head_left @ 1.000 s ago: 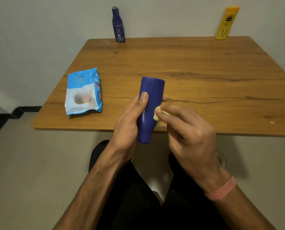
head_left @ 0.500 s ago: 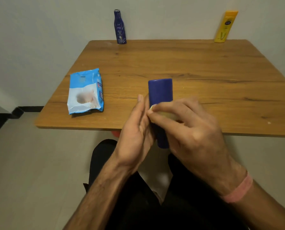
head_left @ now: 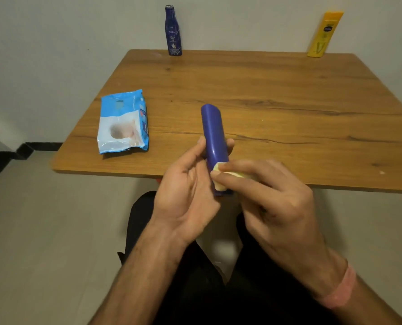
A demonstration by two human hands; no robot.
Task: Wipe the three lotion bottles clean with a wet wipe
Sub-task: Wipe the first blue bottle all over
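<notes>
The left hand (head_left: 186, 193) grips the blue bottle (head_left: 215, 141) above the table's (head_left: 289, 109) near edge. The right hand (head_left: 275, 202) pinches a wipe (head_left: 219, 177) against its lower side. 2 bottles stand far: navy bottle (head_left: 173, 31), yellow bottle (head_left: 323, 34)

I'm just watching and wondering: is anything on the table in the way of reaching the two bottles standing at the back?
Nothing visible is. The dark blue bottle and the yellow bottle stand at the far edge with bare table before them. The wipes packet lies off to the left.
</notes>
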